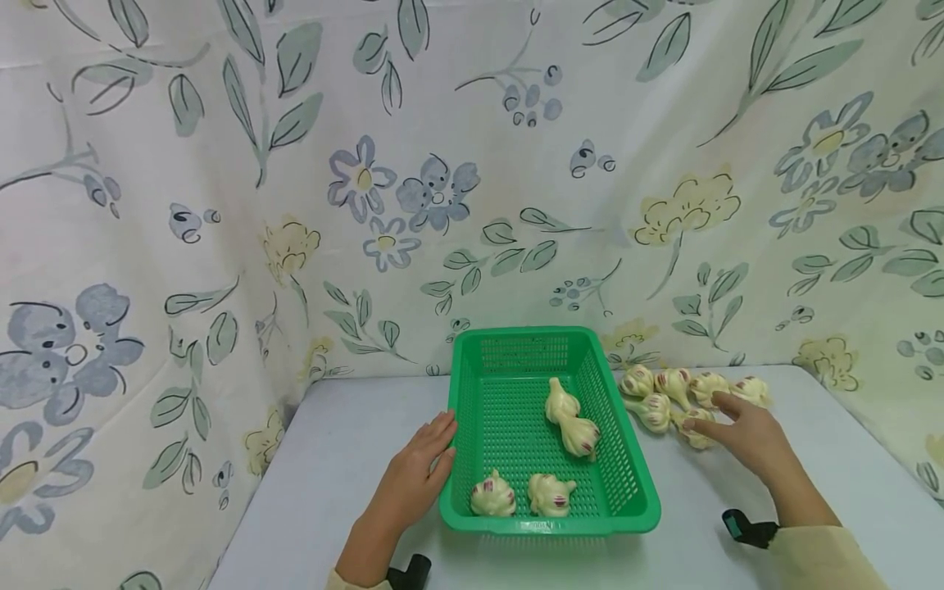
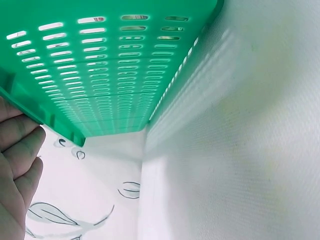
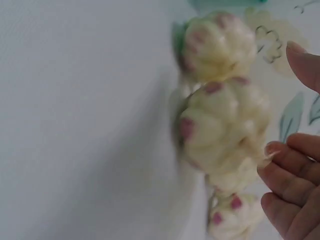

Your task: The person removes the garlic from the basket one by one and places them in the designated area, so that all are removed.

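A green plastic basket (image 1: 642, 483) with slotted sides stands on the white table. My left hand (image 1: 416, 475) touches its left rim with fingers extended; in the left wrist view those fingers (image 2: 20, 145) lie along the rim's edge. Inside the basket are several garlic bulbs, two at the near end and a touching pair (image 1: 578, 437) toward the right side. My right hand (image 1: 755, 438) hovers at a group of garlic bulbs right of the basket, thumb and fingers spread around the nearest bulb (image 1: 693, 429). In the right wrist view, a gap separates the thumb (image 3: 305, 65) from the fingers.
More garlic bulbs (image 1: 674, 383) lie close together behind that one, beside the basket's right wall. A floral cloth (image 1: 472, 164) hangs behind and left of the white table (image 1: 332, 459). Dark wrist devices (image 1: 748, 531) show at both wrists.
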Action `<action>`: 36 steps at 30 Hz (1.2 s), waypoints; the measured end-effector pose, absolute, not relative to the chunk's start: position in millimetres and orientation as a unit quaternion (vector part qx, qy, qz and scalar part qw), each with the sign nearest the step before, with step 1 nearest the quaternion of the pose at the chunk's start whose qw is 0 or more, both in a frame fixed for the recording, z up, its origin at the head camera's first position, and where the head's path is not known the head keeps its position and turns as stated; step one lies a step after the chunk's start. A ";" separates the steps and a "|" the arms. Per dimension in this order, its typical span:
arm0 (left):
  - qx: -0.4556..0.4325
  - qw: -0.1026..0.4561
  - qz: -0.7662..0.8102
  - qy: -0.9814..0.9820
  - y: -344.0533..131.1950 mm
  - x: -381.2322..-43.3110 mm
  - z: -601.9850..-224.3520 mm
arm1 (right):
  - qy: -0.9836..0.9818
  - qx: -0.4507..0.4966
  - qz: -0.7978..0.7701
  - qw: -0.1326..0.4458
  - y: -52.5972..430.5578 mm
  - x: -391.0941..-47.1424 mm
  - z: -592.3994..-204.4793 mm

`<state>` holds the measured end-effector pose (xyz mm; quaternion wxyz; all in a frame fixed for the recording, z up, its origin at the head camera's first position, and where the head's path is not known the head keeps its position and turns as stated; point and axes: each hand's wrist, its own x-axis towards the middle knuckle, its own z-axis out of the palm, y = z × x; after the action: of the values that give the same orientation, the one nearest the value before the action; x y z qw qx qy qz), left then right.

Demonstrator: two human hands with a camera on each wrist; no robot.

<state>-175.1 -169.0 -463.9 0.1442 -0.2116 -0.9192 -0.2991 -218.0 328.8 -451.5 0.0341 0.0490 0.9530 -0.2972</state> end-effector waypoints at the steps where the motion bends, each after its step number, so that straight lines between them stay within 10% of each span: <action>1: -0.212 0.144 -0.298 -0.919 -169.0 -175.0 -464.0 | 0.952 0.045 -0.302 0.023 325.8 -217.4 -447.6; 16: -0.207 0.136 -0.297 -0.922 -170.7 -173.6 -462.0 | 0.888 -0.092 -0.448 -0.040 249.1 -225.9 -361.3; 36: -0.215 0.122 -0.299 -0.922 -172.7 -175.5 -460.9 | 0.758 -0.355 -0.469 0.283 111.1 -287.4 -364.7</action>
<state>-175.5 -172.7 -460.9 0.1219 -0.2153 -0.9217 -0.2988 -287.4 111.1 -364.7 0.2833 -0.3549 0.7578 -0.4685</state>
